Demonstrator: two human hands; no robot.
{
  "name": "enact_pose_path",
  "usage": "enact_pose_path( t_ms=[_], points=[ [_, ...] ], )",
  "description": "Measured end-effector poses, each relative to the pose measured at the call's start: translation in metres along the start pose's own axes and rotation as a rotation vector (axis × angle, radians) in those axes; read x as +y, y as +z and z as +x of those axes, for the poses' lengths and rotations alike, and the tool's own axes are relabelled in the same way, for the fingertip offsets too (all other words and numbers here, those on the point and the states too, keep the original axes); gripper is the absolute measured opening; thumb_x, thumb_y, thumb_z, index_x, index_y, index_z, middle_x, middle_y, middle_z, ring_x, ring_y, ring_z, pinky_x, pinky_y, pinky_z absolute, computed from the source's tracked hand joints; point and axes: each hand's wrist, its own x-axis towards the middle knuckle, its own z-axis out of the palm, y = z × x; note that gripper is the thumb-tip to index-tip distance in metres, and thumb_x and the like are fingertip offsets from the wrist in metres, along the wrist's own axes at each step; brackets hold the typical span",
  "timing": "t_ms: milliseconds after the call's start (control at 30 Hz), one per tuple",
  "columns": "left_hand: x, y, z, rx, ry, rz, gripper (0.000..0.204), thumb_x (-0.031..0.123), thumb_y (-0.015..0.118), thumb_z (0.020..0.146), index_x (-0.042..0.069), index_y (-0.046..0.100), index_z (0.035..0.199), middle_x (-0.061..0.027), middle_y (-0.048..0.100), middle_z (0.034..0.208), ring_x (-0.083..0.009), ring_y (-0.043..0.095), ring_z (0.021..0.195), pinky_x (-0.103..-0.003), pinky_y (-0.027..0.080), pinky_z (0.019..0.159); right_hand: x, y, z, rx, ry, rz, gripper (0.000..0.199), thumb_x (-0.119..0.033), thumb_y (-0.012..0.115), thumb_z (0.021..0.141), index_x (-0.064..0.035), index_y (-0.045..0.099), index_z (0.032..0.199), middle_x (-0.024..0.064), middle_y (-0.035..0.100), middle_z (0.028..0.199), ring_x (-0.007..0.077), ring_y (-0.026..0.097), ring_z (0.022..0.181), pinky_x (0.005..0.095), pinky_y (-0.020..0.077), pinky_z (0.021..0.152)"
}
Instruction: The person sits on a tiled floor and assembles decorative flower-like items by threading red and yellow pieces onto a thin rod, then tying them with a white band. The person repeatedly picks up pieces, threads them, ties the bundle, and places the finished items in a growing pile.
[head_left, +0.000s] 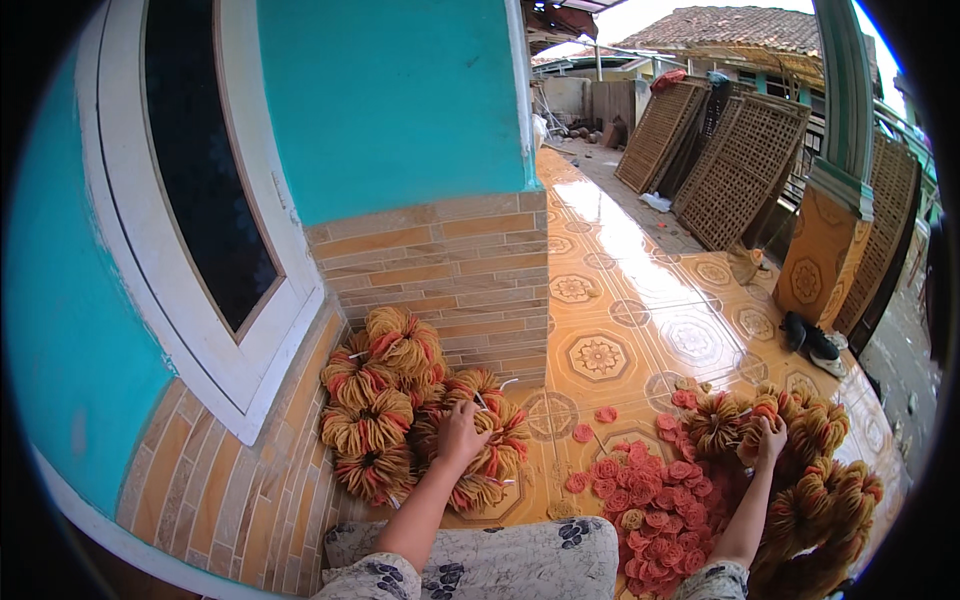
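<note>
Turquoise paint covers the wall [390,100] on our left, above a band of narrow brown tiles [440,250], and a dark pane [210,160] sits in a white frame. We see a shiny orange patterned floor [600,355] running to the far side, where latticed panels [745,165] lean at the right near a pillar [815,250]; dark shoes [810,342] lie by its foot. Ruffled tan-and-red bundles form two groups before us: the left bundles [370,410] are heaped against the tiled wall, and the right bundles [820,430] sit toward the floor's right side. Between the groups, nearer the right one, lies a loose pile of round red pieces [650,490], with a few strays just left of it. Our left hand [463,436] is among the left bundles, fingers bent at one; we cannot tell whether it grips or merely touches. Our right hand [768,440] grasps a reddish bundle [757,416] within the right group. Nearest us lies patterned pale cloth [480,560].
</note>
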Motion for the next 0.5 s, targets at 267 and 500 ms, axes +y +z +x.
enact_pose_path(
  t_ms=[267, 500],
  points=[
    [0.037, -0.058, -0.033, 0.242, 0.335, -0.312, 0.030, 0.008, 0.081, 0.073, 0.003, 0.058, 0.092, -0.0117, 0.062, 0.103, -0.0315, 0.065, 0.094, -0.039, 0.054, 0.079, -0.103, 0.114, -0.138, -0.392, 0.007, 0.301, 0.040, -0.011, 0.061, 0.092, 0.0034, 0.052, 0.129, 0.0140, 0.069, 0.105, 0.0213, 0.070, 0.087, 0.0305, 0.0609, 0.070],
    [0.012, -0.211, -0.015, 0.813, 0.262, -0.425, 0.035, 0.003, 0.081, 0.074, 0.004, 0.058, 0.100, -0.0129, 0.060, 0.114, -0.0309, 0.062, 0.108, -0.037, 0.055, 0.088, -0.110, 0.320, -0.277, -0.806, -0.016, 0.082, 0.057, -0.018, 0.071, 0.090, -0.0057, 0.049, 0.141, 0.0159, 0.064, 0.114, 0.0230, 0.066, 0.098, 0.0334, 0.0577, 0.086]
  ],
)
